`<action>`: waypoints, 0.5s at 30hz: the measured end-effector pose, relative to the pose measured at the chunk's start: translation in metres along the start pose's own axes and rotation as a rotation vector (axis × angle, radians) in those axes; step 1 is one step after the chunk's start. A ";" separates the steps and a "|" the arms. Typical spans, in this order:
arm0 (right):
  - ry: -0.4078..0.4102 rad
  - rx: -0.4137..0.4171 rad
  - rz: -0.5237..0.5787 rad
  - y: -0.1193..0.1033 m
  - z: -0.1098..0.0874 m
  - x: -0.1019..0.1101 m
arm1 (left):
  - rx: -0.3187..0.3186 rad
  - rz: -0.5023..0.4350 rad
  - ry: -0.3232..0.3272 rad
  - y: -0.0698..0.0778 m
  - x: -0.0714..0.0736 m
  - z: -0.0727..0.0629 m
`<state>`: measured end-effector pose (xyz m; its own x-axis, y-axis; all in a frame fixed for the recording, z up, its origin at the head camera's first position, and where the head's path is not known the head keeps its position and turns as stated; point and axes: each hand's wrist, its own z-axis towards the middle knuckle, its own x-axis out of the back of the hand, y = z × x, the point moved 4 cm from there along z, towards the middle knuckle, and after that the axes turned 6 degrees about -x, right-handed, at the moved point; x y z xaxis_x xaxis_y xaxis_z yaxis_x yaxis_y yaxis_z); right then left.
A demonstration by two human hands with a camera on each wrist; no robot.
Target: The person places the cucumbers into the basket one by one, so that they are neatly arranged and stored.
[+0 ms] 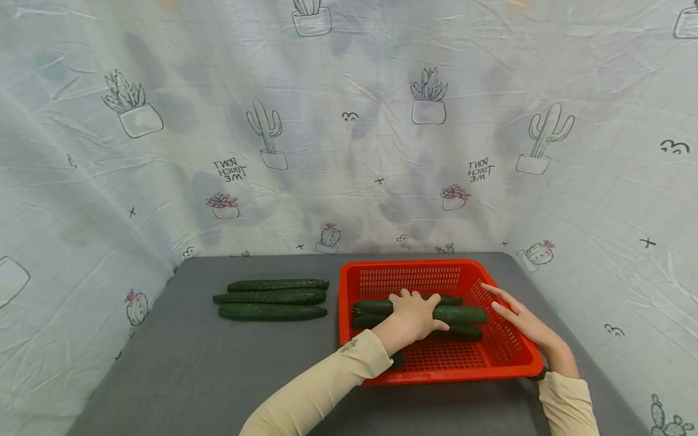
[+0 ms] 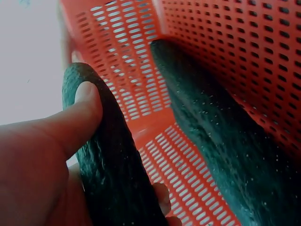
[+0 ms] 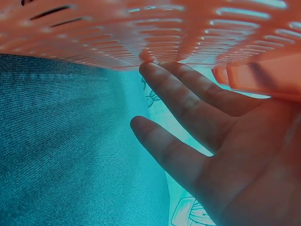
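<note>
My left hand [image 1: 412,315] reaches into the red plastic basket [image 1: 436,376] and grips a dark green cucumber [image 1: 460,314] from above. In the left wrist view, its thumb [image 2: 89,99] lies along the cucumber [image 2: 110,162], with fingertips showing on the other side. Another cucumber [image 2: 211,127] lies beside it in the basket, and more show beneath the hand, partly covered. My right hand [image 1: 526,324] is at the basket's right side. In the right wrist view its fingers [image 3: 188,101] are straight, some of them against the slotted outer wall.
Three cucumbers [image 1: 272,297] lie side by side on the grey table [image 1: 218,375], left of the basket. A pale cloth [image 1: 349,151] printed with cactus drawings hangs behind the table and along both sides. A dark object [image 1: 397,361] is partly hidden by the left sleeve.
</note>
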<state>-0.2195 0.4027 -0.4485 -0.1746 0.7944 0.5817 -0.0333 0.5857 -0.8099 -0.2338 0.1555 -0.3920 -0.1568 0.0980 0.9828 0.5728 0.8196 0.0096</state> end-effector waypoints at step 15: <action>-0.032 0.014 0.085 -0.001 0.001 0.001 | 0.013 0.090 -0.061 0.023 -0.018 0.018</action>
<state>-0.2201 0.4026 -0.4473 -0.2089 0.8353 0.5086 -0.0303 0.5142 -0.8571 -0.2318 0.1829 -0.4132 -0.1540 0.2056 0.9664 0.5764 0.8132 -0.0811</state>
